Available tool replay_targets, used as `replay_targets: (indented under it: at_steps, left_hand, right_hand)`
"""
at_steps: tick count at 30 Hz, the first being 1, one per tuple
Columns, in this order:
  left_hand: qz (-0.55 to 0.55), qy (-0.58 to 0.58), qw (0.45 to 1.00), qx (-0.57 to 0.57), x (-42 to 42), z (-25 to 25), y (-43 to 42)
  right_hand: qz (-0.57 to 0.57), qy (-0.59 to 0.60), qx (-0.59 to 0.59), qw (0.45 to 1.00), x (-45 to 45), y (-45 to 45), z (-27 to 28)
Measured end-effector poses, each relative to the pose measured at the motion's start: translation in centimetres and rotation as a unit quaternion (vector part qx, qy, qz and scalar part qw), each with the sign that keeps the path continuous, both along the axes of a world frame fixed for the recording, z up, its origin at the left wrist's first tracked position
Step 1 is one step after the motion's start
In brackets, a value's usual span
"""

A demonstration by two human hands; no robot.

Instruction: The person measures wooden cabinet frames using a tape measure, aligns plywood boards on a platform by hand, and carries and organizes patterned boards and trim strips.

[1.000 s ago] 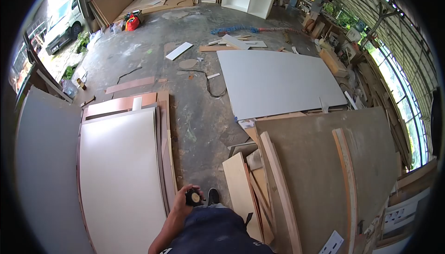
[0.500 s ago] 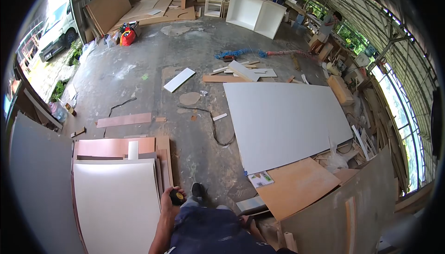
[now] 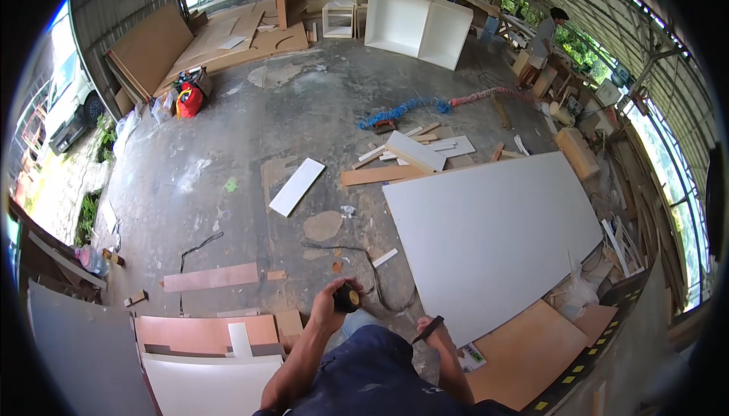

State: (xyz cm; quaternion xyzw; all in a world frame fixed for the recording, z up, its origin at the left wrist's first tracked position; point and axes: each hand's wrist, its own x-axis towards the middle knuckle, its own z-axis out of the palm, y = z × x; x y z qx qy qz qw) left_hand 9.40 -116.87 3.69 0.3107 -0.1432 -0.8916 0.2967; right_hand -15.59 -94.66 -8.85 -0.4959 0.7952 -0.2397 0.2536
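Note:
Ahead of my body, my left hand (image 3: 326, 308) is closed around a black tape measure (image 3: 347, 297) with a yellow disc on its side. My right hand (image 3: 438, 337) grips a slim black tool (image 3: 429, 329), pen-like or knife-like; its exact kind is unclear. The right hand is near the lower left corner of a large white board (image 3: 493, 226) on the floor. To the left of my left forearm lies a stack of panels, with a white sheet (image 3: 205, 382) on top and a pinkish-brown board (image 3: 182, 330) behind it.
Black cord (image 3: 370, 257) curls across the floor ahead. Beyond it are a white plank (image 3: 297, 187), wood offcuts (image 3: 414, 154) and a blue coiled hose (image 3: 402, 111). A white cabinet (image 3: 395, 25) stands farther back. Another person (image 3: 544, 40) is at the right-hand benches.
My view has shifted, and the lower-left panels sit lower in it. My left hand has risen with the tape measure. My right hand has come up, showing the black tool clearly.

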Motion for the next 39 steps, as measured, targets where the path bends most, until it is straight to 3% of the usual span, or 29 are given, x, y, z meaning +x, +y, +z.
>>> replay_targets:
  at_steps: [2,4,6,9,12,15,18,21,23,27,31,33,36,37,39]
  left_hand:
    - [0.002,-0.010,1.000,0.012,-0.9,0.8,-6.0]
    - [0.017,-0.026,0.999,0.028,-1.7,1.2,-11.3]
    - [0.048,-0.023,0.997,0.056,-1.0,2.1,-17.7]
    - [0.131,0.015,0.988,0.075,0.8,0.8,-26.8]
    - [0.183,-0.001,0.978,0.097,1.3,-2.9,-36.1]
    - [0.210,-0.008,0.973,0.092,-0.1,-5.3,-46.4]
    - [0.175,-0.010,0.982,0.076,-4.0,-4.7,-58.3]
    - [0.083,-0.020,0.996,-0.018,-8.8,-1.0,-71.4]
    - [0.072,-0.030,0.997,-0.020,-12.7,2.3,-79.4]
    - [-0.007,-0.032,0.998,-0.054,-20.7,7.6,-92.4]
    - [-0.058,-0.037,0.990,-0.126,-29.4,8.3,-103.7]
    - [-0.132,-0.054,0.959,-0.244,-33.9,7.7,-109.8]
    - [-0.185,-0.079,0.953,-0.227,-39.8,8.1,-119.2]
    - [-0.214,-0.113,0.945,-0.221,-41.6,8.2,-122.4]
    - [-0.218,-0.097,0.945,-0.224,-44.5,7.3,-128.5]
  right_hand:
    - [-0.001,0.043,-0.027,0.999,-3.0,-10.0,0.9]
    - [-0.063,-0.134,-0.025,0.989,-7.7,-20.4,0.6]
    - [0.003,0.012,-0.088,0.996,-4.5,-32.8,13.2]
    - [0.060,-0.086,-0.145,0.984,-3.2,-47.3,18.5]
    - [0.147,-0.178,-0.147,0.962,-2.3,-59.7,18.6]
    - [0.230,-0.199,-0.137,0.943,0.1,-70.2,16.2]
    - [0.258,-0.174,-0.138,0.940,1.5,-80.1,15.7]
    - [0.260,-0.133,-0.181,0.939,1.0,-90.2,16.4]
    - [0.247,-0.117,-0.208,0.939,-0.7,-96.7,17.8]
    - [0.167,0.034,-0.216,0.961,-7.0,-107.5,21.5]
    - [0.075,0.025,-0.240,0.967,-13.8,-117.7,23.0]
    - [0.033,0.027,-0.262,0.964,-17.9,-123.0,22.4]
    - [-0.024,-0.025,-0.290,0.956,-24.4,-131.3,21.2]
    - [-0.023,-0.022,-0.298,0.954,-26.8,-134.4,21.1]
    - [0.021,-0.126,-0.242,0.962,-32.1,-140.5,21.3]
